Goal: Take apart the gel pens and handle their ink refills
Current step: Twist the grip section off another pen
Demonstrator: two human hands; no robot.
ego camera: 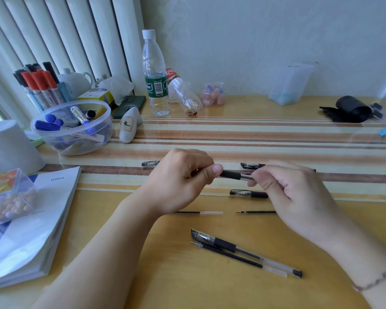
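Both hands hold one gel pen level above the desk. My left hand pinches its tip end, beside the black rubber grip. My right hand closes on the clear barrel. Below the hands lie two loose ink refills, end to end. Nearer to me a whole capped gel pen lies beside a third refill. Another pen lies under the held one. Pen parts show behind my hands, partly hidden.
A clear tub of markers stands at the left with a marker holder behind it. A water bottle stands at the back. An open book with a clear candy box lies at the left. A black roll is far right.
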